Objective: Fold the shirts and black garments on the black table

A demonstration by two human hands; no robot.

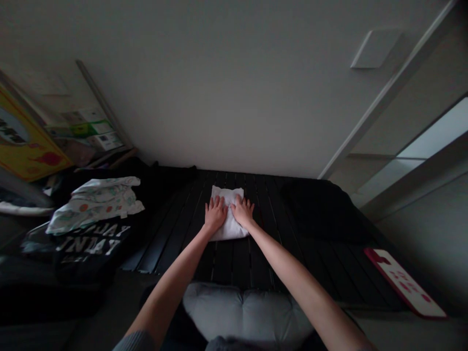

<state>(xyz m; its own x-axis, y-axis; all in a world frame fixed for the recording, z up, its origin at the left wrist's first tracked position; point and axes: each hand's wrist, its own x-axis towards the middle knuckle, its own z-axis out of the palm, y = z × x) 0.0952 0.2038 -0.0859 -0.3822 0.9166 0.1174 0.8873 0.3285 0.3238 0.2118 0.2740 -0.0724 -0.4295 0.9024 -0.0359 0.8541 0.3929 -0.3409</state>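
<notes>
A folded white cloth [229,229] lies on the dark slatted table [197,253] in front of me. My left hand [215,213] rests flat on its left side, fingers spread and pointing away from me. My right hand [243,210] presses on the right side in the same way, palm down. Both hands touch the cloth from above without gripping it. Its far edge shows beyond my fingertips, and its near edge shows between my wrists.
A patterned white garment [98,202] and a black garment with white lettering [91,243] are heaped at left. Dark folded fabric [325,209] lies at right, near a red-and-white board [404,282]. A wall [234,97] rises behind; a grey cushion [248,312] is close to me.
</notes>
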